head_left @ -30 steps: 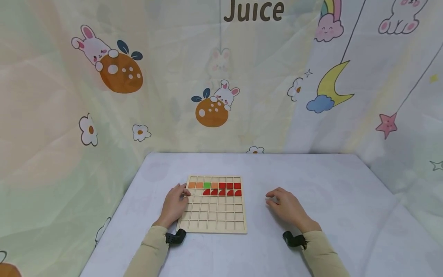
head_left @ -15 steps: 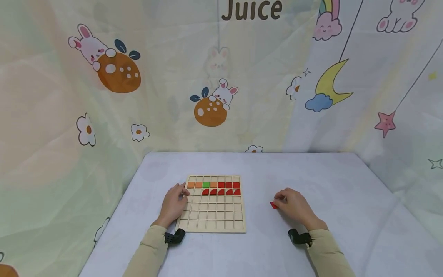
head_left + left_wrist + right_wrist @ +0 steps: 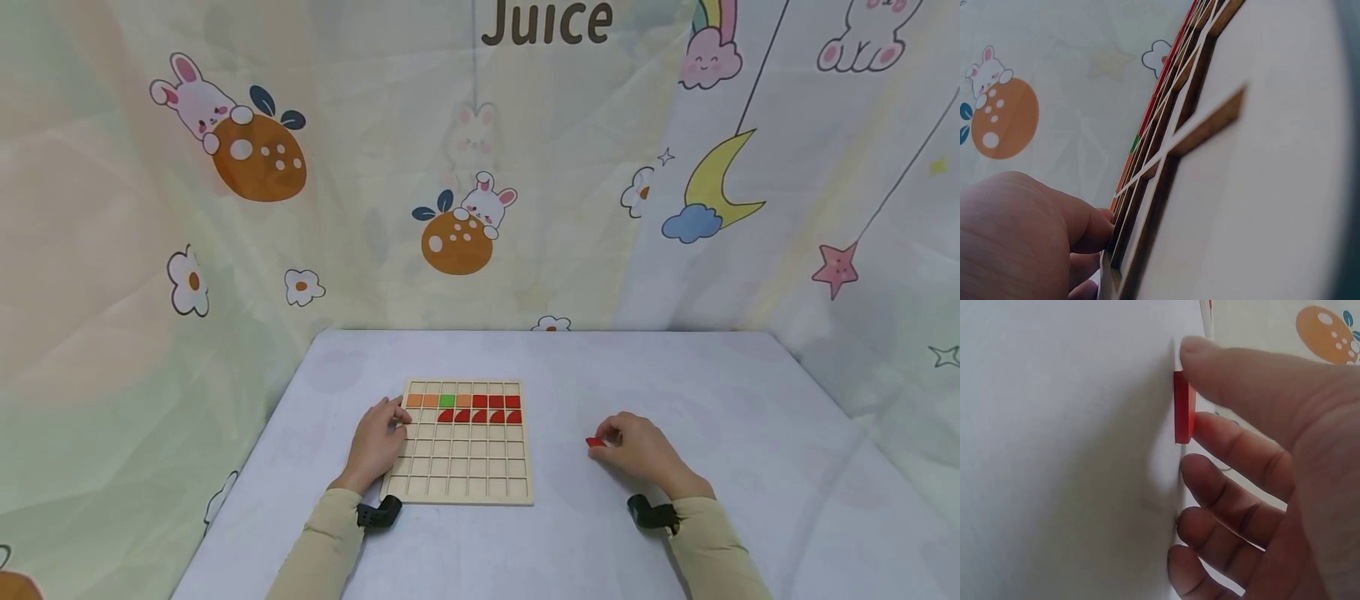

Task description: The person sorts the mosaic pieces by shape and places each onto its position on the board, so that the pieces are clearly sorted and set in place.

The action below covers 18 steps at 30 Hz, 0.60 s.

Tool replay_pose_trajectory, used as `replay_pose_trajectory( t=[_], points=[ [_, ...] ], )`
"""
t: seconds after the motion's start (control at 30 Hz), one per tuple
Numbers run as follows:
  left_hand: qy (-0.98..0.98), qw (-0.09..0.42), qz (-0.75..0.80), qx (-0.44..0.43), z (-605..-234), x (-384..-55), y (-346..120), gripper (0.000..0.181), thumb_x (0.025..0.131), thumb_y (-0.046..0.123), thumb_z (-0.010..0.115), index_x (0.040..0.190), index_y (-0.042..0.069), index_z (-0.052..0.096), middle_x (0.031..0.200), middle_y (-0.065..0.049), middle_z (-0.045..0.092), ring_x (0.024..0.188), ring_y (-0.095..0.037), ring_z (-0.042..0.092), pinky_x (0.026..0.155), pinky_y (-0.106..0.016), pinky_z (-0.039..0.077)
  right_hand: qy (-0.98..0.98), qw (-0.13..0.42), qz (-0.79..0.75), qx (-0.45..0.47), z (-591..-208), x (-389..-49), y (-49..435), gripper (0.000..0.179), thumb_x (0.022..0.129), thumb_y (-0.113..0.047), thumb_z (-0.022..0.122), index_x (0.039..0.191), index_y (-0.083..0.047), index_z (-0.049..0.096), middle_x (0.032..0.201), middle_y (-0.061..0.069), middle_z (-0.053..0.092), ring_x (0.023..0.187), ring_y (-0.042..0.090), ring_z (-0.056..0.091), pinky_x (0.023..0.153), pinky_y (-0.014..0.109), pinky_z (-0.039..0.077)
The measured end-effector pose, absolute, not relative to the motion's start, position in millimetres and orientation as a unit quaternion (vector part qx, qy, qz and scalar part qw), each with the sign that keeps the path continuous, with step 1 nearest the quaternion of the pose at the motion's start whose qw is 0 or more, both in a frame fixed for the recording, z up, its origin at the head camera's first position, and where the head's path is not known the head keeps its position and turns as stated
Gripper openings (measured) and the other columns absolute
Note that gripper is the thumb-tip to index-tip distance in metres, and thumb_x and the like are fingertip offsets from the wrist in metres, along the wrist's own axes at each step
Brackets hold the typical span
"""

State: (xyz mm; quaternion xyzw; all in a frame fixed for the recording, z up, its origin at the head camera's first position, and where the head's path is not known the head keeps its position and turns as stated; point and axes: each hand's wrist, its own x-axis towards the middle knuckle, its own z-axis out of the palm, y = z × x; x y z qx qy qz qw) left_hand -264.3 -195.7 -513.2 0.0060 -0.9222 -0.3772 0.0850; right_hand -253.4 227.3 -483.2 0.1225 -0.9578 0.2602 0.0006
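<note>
A pale wooden grid board (image 3: 471, 467) lies on the table left of centre. Its second row has orange, green and red square tiles; below that run several red tiles with curved edges. My left hand (image 3: 377, 446) holds the board by its left edge, fingertips over the rim; in the left wrist view the fingers (image 3: 1094, 228) curl against that edge. Off to the board's right, my right hand (image 3: 643, 452) pinches a small red tile (image 3: 594, 442) between thumb and index finger. The right wrist view shows this tile (image 3: 1184, 409) edge-on, low over the tabletop, other fingers loosely curled.
A white cloth covers the table (image 3: 570, 550), whose far edge meets a hanging printed backdrop (image 3: 360, 167) with bunnies, oranges and a moon. Black wrist cameras sit on both forearms, the left one (image 3: 380, 512) close to the board's lower left corner.
My right hand has drawn slightly right and toward me; the red tile, unseen a second ago, now shows at its fingertips and has turned a little. The left hand and board stay put.
</note>
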Motion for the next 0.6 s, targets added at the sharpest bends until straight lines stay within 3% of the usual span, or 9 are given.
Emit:
replay_pose_trajectory(
  t=[0.23, 0.6],
  points=[
    [-0.922, 0.085, -0.378, 0.003, -513.0, -263.8, -196.9, 0.011, 0.089, 0.005, 0.055, 0.092, 0.013, 0.063, 0.149, -0.013, 0.046, 0.145, -0.034, 0.027, 0.12, -0.054, 0.018, -0.957, 0.001, 0.261, 0.129, -483.7, -254.2, 225.5, 0.017, 0.078, -0.02, 0.081, 0.089, -0.014, 0.07, 0.083, -0.004, 0.059, 0.075, 0.014, 0.05, 0.067, 0.03, 0.047],
    [-0.92, 0.087, -0.381, 0.006, -514.1, -263.8, -196.6, 0.011, 0.089, 0.005, 0.056, 0.091, 0.013, 0.063, 0.148, -0.013, 0.046, 0.145, -0.033, 0.027, 0.12, -0.053, 0.018, -0.956, 0.014, 0.261, 0.133, -485.5, -256.4, 224.2, 0.019, 0.079, -0.02, 0.08, 0.094, -0.012, 0.071, 0.085, -0.004, 0.061, 0.076, 0.013, 0.051, 0.068, 0.031, 0.047]
  ],
)
